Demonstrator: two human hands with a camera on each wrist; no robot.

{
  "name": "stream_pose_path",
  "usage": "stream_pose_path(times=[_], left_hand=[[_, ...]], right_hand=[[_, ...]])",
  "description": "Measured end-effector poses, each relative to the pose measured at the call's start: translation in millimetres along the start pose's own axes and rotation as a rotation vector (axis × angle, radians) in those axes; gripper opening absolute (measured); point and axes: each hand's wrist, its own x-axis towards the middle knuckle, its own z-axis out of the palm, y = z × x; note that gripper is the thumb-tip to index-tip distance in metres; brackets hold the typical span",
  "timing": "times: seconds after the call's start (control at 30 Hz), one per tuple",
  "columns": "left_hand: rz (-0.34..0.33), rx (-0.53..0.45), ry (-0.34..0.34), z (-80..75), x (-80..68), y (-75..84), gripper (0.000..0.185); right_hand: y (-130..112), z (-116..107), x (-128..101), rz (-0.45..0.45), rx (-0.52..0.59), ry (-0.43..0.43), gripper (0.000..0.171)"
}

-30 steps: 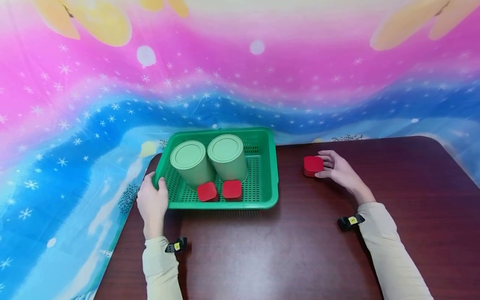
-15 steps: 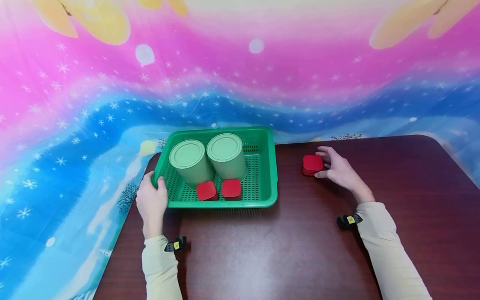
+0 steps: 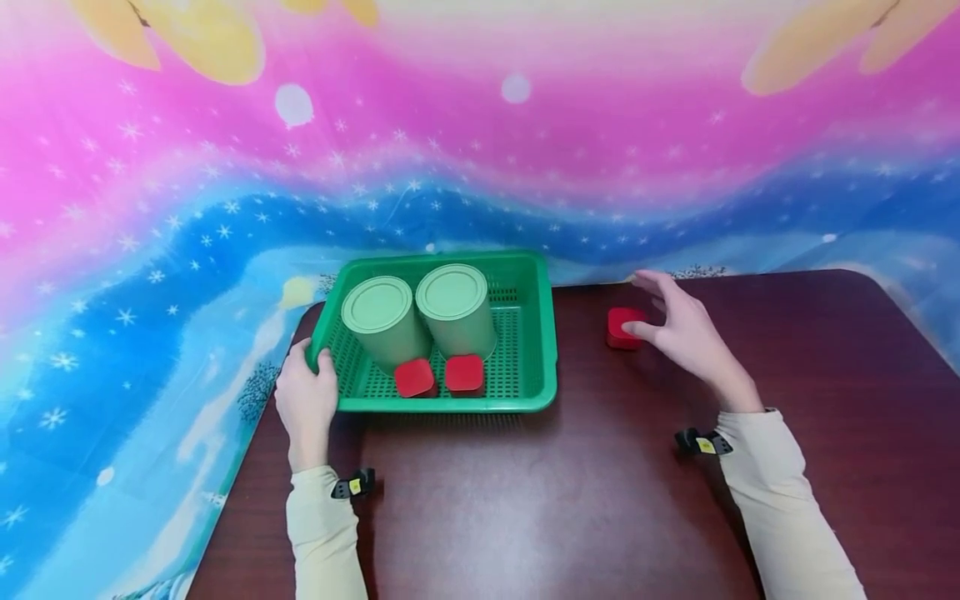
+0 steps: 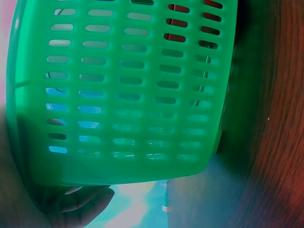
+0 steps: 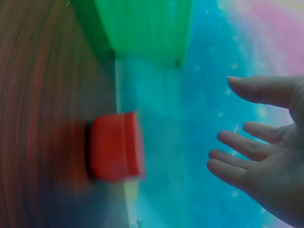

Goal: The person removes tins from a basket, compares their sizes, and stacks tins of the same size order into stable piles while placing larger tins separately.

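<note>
1. A left hand (image 3: 306, 396), left of centre in the head view, holds a green basket (image 3: 442, 406) at its left rim, the grip curled firmly over the edge; a wrist camera (image 3: 354, 483) is strapped over the pale sleeve (image 3: 322, 533) below.
2. At the frame's centre-left, the basket sits on a dark wood-grain counter (image 3: 540, 500), before a pink-and-blue snowflake backdrop (image 3: 465, 183).
3. Inside, from left, stand a pale green canister (image 3: 384, 325) and a second canister (image 3: 456, 312), side by side, lids uppermost.
4. Along the basket's near side, below the canisters in the frame, are a tilted red box (image 3: 416, 378) and, just right of it, another red box (image 3: 465, 375).
5. Right of centre, a third red box (image 3: 618, 332) rests on the counter, outside the basket.
6. Beside it, a right hand (image 3: 686, 333) shows a wide, unfilled grip, thumb and fingers spread, clear of the box in the right wrist view.
</note>
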Motion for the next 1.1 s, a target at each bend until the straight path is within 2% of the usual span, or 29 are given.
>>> stream_pose_path(times=[0.2, 0.33, 0.43, 0.6, 0.87, 1.1], left_hand=[[-0.003, 0.002, 0.005, -0.2, 1.7, 1.5, 0.046], [-0.004, 0.003, 0.006, -0.6, 1.5, 0.0, 0.045], [-0.001, 0.003, 0.009, -1.1, 1.4, -1.0, 0.045], [0.007, -0.003, 0.005, -1.7, 2.4, -0.4, 0.045], [-0.003, 0.0, 0.008, 0.2, 2.6, -2.0, 0.045], [-0.004, -0.011, 0.004, 1.4, 1.3, 0.2, 0.045]], right_hand=[[-26.7, 11.0, -4.6, -0.049, 0.07, 0.016, 0.068], [-43.5, 28.2, -4.6, -0.131, 0.114, 0.01, 0.06], [-56.7, 45.2, -1.8, -0.196, 0.153, -0.026, 0.056], [-78.1, 73.0, 4.6, -0.272, 0.153, -0.147, 0.058], [-98.4, 106.6, 26.0, -0.339, -0.017, -0.338, 0.065], [-100.2, 128.7, 33.3, -0.32, -0.067, -0.483, 0.068]])
